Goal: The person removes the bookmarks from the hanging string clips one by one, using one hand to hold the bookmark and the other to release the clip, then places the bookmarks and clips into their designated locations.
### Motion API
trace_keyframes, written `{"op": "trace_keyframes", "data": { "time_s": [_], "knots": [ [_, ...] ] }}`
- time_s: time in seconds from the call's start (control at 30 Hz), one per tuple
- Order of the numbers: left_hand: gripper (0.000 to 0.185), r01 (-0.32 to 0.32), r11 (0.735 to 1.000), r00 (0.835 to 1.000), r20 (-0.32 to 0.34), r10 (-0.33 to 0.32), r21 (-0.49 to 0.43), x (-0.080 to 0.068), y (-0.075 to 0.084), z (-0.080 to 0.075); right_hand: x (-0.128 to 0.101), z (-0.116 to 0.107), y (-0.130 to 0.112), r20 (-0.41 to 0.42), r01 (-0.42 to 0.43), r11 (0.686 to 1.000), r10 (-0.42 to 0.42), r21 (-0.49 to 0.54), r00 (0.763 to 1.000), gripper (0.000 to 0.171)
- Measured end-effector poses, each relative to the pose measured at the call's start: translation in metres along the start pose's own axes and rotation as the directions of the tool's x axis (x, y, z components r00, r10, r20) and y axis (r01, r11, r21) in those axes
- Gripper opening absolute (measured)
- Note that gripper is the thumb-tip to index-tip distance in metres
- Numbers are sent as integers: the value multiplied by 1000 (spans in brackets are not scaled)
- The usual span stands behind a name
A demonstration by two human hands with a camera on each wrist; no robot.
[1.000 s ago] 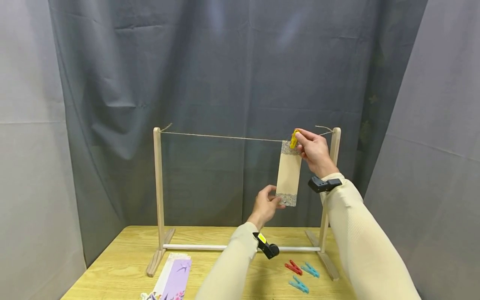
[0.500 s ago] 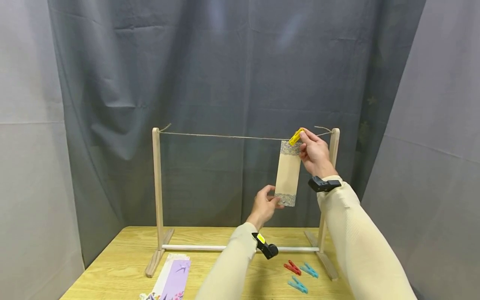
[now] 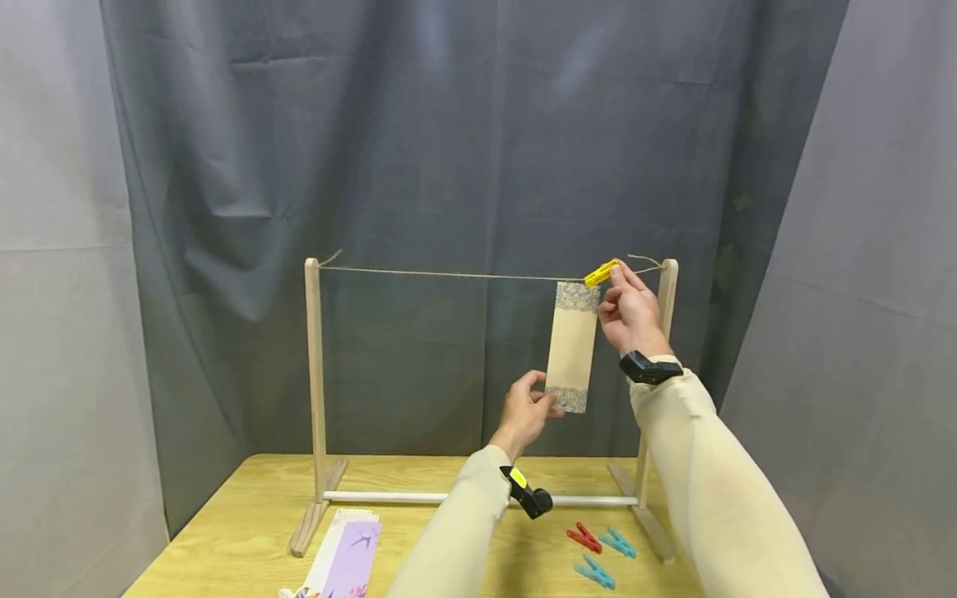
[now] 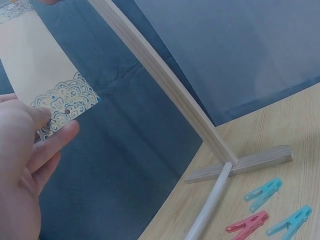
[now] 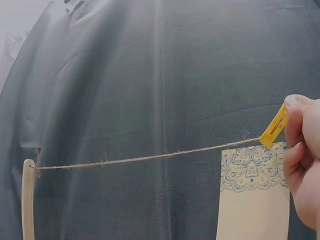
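Observation:
A cream bookmark-like card [image 3: 572,349] with blue lace-patterned ends hangs upright near the right end of a string [image 3: 449,274]. Its lower left corner is pinched between the thumb and fingers of my left hand [image 3: 523,413]; a small hole shows there in the left wrist view. My right hand [image 3: 633,311] holds a yellow clothespin [image 3: 601,273] by its handles, tilted, with its tip at the string and the card's top edge. In the right wrist view the clothespin [image 5: 274,126] meets the string just above the card [image 5: 252,195]. Whether it bites the card, I cannot tell.
A wooden frame with a left post [image 3: 316,374] and right post [image 3: 668,299] carries the string; a white bar [image 3: 389,497] joins its feet. Red [image 3: 584,537] and blue clothespins [image 3: 617,542] lie at the front right. Purple and white cards [image 3: 353,556] lie front left.
The yellow clothespin has swung from nearly upright to a flatter tilt, its handle end going right, as my right hand turned. The left hand and card shifted only slightly.

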State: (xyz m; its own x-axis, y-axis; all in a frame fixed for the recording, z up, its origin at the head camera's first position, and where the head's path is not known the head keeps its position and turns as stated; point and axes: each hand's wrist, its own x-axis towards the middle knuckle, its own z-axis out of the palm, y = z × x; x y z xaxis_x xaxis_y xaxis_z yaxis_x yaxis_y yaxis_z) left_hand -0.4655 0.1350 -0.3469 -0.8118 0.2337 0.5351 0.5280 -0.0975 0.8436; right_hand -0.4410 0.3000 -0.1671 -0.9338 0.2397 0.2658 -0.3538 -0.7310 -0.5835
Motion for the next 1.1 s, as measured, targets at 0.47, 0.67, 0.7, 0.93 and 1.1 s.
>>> {"op": "trace_keyframes", "data": {
  "time_s": [0.47, 0.67, 0.7, 0.93, 1.1],
  "knots": [
    [23, -3, 1000, 1000, 0, 3, 25, 2, 3, -6, 0, 6, -1, 31, 21, 994, -24, 109, 999, 45],
    [24, 7, 1000, 1000, 9, -8, 30, 2, 4, -6, -3, 9, -2, 0, 35, 992, -35, 120, 999, 45],
    [25, 9, 1000, 1000, 9, -9, 29, 2, 5, -6, -3, 9, -2, 0, 39, 991, -39, 129, 999, 45],
    [24, 1, 1000, 1000, 4, -1, 28, 1, 5, -7, -2, 7, -3, 12, 75, 977, -79, 201, 997, 43],
    [24, -8, 1000, 1000, 11, 8, 24, 1, 3, -8, -1, 4, -3, 16, 75, 976, -80, 205, 997, 42]
  ]
}}
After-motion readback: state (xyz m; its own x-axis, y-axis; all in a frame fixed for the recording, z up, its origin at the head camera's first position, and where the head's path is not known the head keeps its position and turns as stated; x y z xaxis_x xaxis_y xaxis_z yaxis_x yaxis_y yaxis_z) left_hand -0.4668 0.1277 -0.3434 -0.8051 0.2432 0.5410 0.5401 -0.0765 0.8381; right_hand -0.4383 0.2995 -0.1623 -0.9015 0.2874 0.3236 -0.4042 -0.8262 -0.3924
